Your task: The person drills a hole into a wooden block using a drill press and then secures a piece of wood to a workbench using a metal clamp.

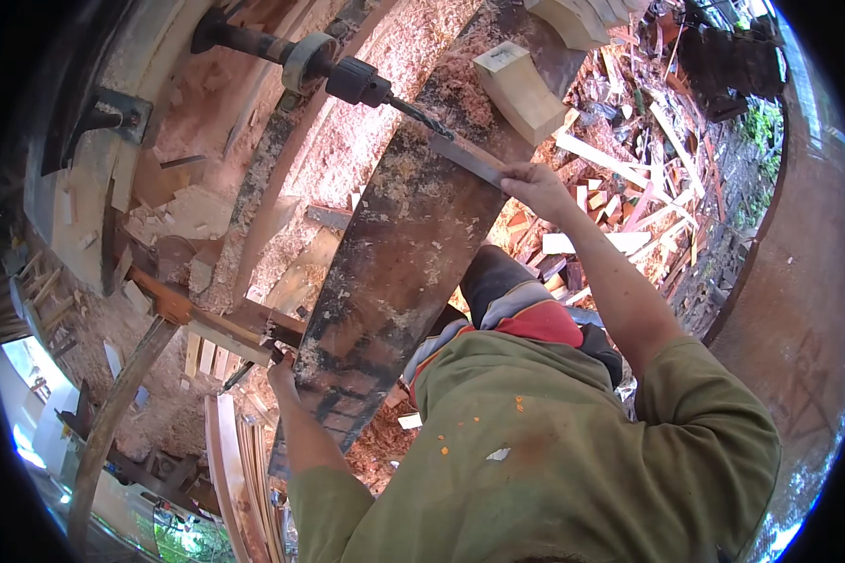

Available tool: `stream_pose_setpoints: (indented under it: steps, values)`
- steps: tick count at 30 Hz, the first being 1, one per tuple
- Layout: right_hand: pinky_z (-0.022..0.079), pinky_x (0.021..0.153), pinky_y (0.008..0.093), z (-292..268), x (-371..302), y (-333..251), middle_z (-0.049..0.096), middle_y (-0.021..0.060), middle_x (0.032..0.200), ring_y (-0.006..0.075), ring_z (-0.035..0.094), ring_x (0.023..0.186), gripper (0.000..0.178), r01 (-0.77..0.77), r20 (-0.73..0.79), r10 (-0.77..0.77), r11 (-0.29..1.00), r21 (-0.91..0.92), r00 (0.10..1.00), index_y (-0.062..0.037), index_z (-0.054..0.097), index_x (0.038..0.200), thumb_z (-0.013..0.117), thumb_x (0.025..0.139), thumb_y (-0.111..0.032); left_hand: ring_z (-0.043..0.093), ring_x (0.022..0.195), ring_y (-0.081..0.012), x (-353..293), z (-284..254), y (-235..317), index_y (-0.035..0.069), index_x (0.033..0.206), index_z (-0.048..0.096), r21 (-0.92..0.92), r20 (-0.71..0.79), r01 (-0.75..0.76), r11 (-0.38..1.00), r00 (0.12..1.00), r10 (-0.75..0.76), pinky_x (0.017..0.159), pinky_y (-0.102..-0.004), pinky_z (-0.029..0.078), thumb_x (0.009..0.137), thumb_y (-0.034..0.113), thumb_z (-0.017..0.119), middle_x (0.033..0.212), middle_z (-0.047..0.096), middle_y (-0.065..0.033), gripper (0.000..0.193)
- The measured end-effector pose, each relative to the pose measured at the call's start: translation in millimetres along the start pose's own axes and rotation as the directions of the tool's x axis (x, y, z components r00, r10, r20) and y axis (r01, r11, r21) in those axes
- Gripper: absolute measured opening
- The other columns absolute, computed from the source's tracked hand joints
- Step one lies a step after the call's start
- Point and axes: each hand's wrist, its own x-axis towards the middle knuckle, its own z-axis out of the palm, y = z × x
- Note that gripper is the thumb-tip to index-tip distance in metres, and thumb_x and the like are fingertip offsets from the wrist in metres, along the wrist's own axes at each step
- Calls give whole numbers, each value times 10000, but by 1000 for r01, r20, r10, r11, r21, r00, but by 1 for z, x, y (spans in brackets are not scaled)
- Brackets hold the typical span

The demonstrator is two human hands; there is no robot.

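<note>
My right hand [538, 190] is closed on the near end of a flat wooden strip [467, 160], with the thumb and fingers pinching it. The strip's far end meets the tip of a long drill bit [421, 116], which sticks out of a dark drill chuck [358, 83]. To the left and nearer, my left hand [282, 370] is closed at the dark end of a wooden bar [223, 335]. A thin dark rod [239, 375] slants by these fingers, and I cannot tell which part they grip.
A long, dark, shaving-strewn board [413, 225] slopes between my hands. On its far end sits a curved pale wood block [521, 89]. Wood offcuts [620, 202] are heaped at the right. A curved branch post [113, 422] rises at the left, and long planks [230, 469] lean near it.
</note>
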Motion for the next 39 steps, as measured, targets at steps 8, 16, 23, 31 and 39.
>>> stream_pose_setpoints:
  steps: [8,16,23,31,39]
  values:
    - [491,774,276,-1,-2,-4,682,33,870,107,612,806,310,-22,-3,22,999,-27,1000,54,659,1180,637,928,-124,644,675,-244,20,8,-4,-86,928,724,56,24,13,998,1000,-14,641,-375,501,788,564,754,744,694,-150,665]
    - [489,766,280,1,0,-2,676,25,839,107,608,794,269,-7,24,6,999,36,1000,49,671,1133,626,928,-119,676,1009,-365,58,16,-44,-38,1060,721,29,13,-30,999,999,30,917,-423,498,771,610,730,1045,717,-245,710]
    - [494,792,269,-5,-1,-2,679,27,893,105,610,820,270,-33,32,33,999,-6,999,55,671,1143,632,932,-109,679,981,-348,50,17,-27,-42,1069,719,-52,136,16,999,991,-9,896,-415,500,782,567,737,1008,718,-254,673]
    - [494,782,286,-2,2,8,681,25,855,107,614,803,279,10,21,-10,999,33,1000,51,679,1127,648,925,-139,664,866,-290,44,17,-32,-79,1011,722,-72,81,50,996,996,-44,837,-404,496,803,530,744,911,730,-202,644]
    - [493,817,265,-4,2,5,686,33,961,102,611,863,306,-26,35,26,1000,-10,999,71,656,1184,639,931,-100,664,860,-302,34,12,-20,-102,960,719,114,33,23,993,999,-26,836,-402,495,803,552,733,893,726,-213,672]
